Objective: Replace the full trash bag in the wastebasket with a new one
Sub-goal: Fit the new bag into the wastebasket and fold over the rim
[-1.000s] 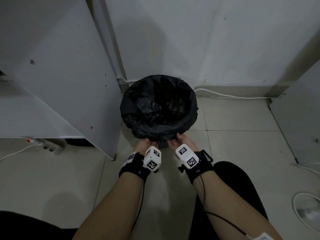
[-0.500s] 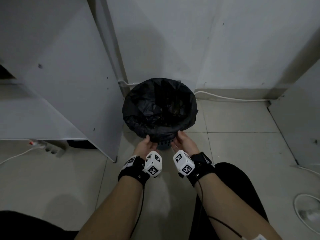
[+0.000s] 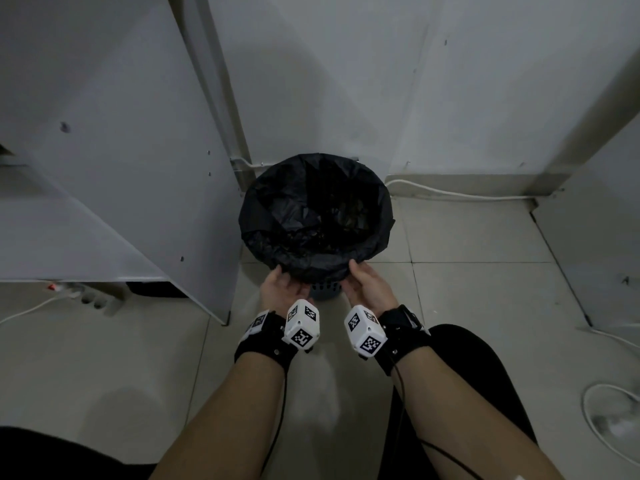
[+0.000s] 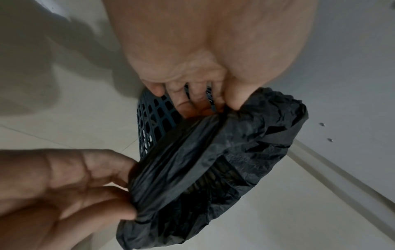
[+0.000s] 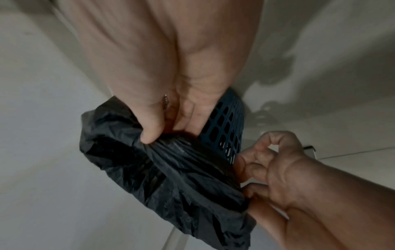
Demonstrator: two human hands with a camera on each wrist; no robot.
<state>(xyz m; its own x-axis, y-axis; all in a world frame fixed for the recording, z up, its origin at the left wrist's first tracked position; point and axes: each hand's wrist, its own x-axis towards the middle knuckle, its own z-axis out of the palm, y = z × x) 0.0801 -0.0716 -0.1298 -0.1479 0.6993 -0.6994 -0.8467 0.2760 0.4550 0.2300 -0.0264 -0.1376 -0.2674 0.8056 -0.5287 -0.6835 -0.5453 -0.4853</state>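
Observation:
A dark lattice wastebasket [image 3: 323,293] stands on the floor tiles against the wall, lined with a black trash bag [image 3: 317,216] whose edge is folded over the rim. My left hand [image 3: 281,282] and right hand [image 3: 363,277] hold the near side of that folded edge, a little apart. In the left wrist view the left thumb presses the bag [image 4: 245,135] from outside while the fingers [image 4: 181,103] curl under its hem against the basket [image 4: 153,118]. The right wrist view shows my right hand [image 5: 162,128] pinching the bag [image 5: 171,169] the same way beside the basket [image 5: 224,125].
A grey cabinet panel [image 3: 138,168] stands close on the basket's left, with a power strip [image 3: 90,298] on the floor under it. A white cable [image 3: 450,194] runs along the wall base. Another white panel [image 3: 595,237] is at the right, and a coiled cable [image 3: 613,417] lies bottom right.
My hands have moved slightly apart along the near rim and taken hold of the bag's folded edge. The view has pulled back a little from the basket.

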